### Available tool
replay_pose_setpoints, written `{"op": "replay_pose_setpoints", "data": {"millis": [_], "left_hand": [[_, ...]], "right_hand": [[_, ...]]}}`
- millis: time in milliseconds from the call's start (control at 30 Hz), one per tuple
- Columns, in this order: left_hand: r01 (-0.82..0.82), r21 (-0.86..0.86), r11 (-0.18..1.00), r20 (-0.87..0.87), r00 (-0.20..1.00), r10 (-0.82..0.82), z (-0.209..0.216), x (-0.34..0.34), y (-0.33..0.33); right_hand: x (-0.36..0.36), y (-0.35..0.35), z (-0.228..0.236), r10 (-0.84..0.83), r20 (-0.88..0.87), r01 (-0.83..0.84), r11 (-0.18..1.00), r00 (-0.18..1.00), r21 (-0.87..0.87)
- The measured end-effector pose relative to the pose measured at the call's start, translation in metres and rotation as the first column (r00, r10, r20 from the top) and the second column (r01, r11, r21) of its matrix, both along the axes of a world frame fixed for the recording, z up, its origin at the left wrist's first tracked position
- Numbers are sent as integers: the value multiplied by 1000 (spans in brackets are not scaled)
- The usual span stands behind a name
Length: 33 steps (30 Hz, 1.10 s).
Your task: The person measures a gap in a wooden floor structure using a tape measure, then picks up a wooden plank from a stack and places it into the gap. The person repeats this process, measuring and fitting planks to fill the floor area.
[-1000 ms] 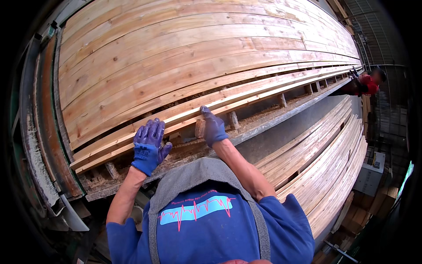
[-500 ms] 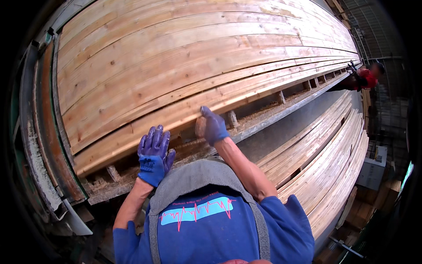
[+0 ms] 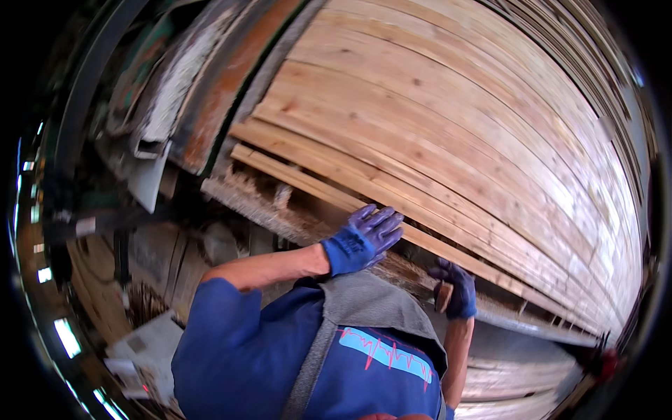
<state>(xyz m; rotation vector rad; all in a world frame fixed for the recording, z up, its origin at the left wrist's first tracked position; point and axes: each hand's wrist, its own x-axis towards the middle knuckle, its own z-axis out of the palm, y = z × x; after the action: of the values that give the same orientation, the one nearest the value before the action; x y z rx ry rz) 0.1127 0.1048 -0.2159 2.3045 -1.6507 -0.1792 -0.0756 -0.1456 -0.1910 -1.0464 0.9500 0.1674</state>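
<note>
Many planks (image 3: pixel 476 119) lie beyond 1 strip (image 3: pixel 294 180), left hand (image 3: pixel 360 241) across it, fingers (image 3: pixel 382 218) straight, right hand (image 3: pixel 460 294) seemingly curled around a block (image 3: pixel 442 297).

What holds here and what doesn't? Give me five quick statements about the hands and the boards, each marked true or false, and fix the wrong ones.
1. The left hand and the right hand both wear gloves. True.
2. The left hand is clenched into a fist. False: it is open, its fingers over a narrow wooden strip.
3. The right hand holds a small wooden block. True.
4. The wide boards stand upright. False: they lie flat, side by side.
5. In the picture, a rusty metal beam lies right of the wide boards. False: it lies to their left.
</note>
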Motion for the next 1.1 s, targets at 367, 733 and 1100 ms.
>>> {"op": "replay_pose_setpoints", "data": {"millis": [367, 733, 1100], "left_hand": [[-303, 99, 948, 170, 944, 284, -16, 48, -15], [-298, -241, 924, 59, 946, 320, 3, 61, -63], [-155, -438, 885, -197, 978, 74, 10, 33, -73]], "right_hand": [[-33, 12, 16, 319, 9, -314, 937, 948, -152], [-84, -15, 77, 594, 125, -548, 791, 795, -273], [-97, 18, 76, -30, 276, 92, 972, 961, -214]]}}
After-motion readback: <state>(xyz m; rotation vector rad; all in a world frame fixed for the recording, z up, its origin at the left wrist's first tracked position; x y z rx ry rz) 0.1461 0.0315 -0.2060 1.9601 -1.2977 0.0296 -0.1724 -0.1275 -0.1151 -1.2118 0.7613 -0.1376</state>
